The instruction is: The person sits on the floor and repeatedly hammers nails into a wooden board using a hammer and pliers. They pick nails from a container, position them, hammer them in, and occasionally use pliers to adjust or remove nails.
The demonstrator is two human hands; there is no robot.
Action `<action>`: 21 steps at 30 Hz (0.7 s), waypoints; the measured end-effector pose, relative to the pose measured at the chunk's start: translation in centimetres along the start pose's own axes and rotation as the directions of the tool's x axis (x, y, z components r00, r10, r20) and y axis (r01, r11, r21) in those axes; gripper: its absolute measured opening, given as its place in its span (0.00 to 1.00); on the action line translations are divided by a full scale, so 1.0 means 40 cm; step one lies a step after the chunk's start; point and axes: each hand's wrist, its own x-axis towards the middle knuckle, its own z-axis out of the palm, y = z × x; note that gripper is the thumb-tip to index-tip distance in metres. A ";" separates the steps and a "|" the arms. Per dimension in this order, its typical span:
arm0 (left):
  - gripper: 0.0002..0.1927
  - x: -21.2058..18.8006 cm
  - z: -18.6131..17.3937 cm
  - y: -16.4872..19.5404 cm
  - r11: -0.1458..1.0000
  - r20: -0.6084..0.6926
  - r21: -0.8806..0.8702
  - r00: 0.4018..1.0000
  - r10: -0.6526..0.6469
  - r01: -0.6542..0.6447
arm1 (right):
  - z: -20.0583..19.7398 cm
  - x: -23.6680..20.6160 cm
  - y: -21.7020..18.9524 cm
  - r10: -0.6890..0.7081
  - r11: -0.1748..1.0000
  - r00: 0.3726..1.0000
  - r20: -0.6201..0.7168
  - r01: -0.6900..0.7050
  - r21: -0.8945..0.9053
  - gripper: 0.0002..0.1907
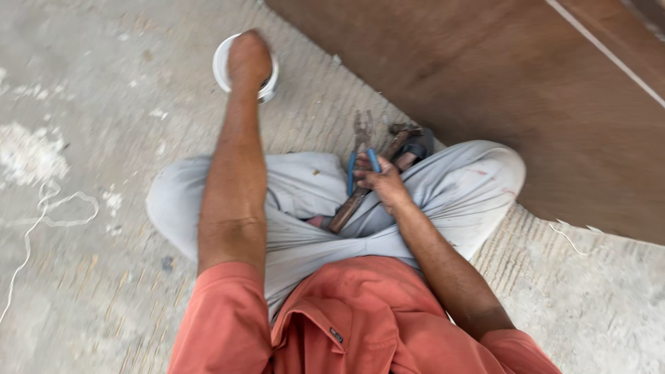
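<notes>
I sit cross-legged on a concrete floor. My left hand (248, 59) reaches forward into a small white round container (223, 64) on the floor; its fingers are hidden inside. My right hand (379, 180) rests on my lap and grips blue-handled pliers (361, 142), jaws pointing away from me, together with a wooden-handled hammer (360, 197) whose dark head (405, 129) lies near my foot.
A large brown plywood sheet (526, 90) with a pale line lies on the floor ahead to the right. A white string (41, 208) curls on the concrete at the left. A short white scrap (568, 239) lies near the board's edge.
</notes>
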 end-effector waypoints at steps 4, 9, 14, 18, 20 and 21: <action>0.16 -0.030 -0.005 -0.066 0.928 0.262 0.225 0.899 -0.352 0.297 | 0.025 -0.009 -0.012 0.019 0.999 1.000 0.000 -0.019 -0.026 0.30; 0.14 -0.045 -0.007 -0.036 0.934 0.256 0.308 0.930 -0.265 0.181 | 0.043 -0.022 -0.032 0.065 0.996 0.998 -0.009 -0.065 -0.056 0.30; 0.14 -0.038 -0.025 -0.010 0.872 0.326 0.385 0.839 -0.436 0.303 | 0.050 -0.024 -0.046 0.088 0.992 0.996 -0.019 -0.089 -0.094 0.29; 0.15 -0.046 -0.027 -0.009 0.863 0.315 0.392 0.835 -0.452 0.319 | 0.053 -0.026 -0.051 0.101 0.990 0.994 -0.030 -0.104 -0.100 0.30; 0.15 -0.049 -0.026 -0.008 0.867 0.309 0.389 0.843 -0.440 0.310 | 0.054 -0.026 -0.054 0.102 0.990 0.994 -0.045 -0.106 -0.098 0.29; 0.15 -0.051 -0.027 -0.007 0.870 0.302 0.385 0.849 -0.433 0.307 | 0.055 -0.026 -0.056 0.098 0.990 0.994 -0.051 -0.103 -0.099 0.28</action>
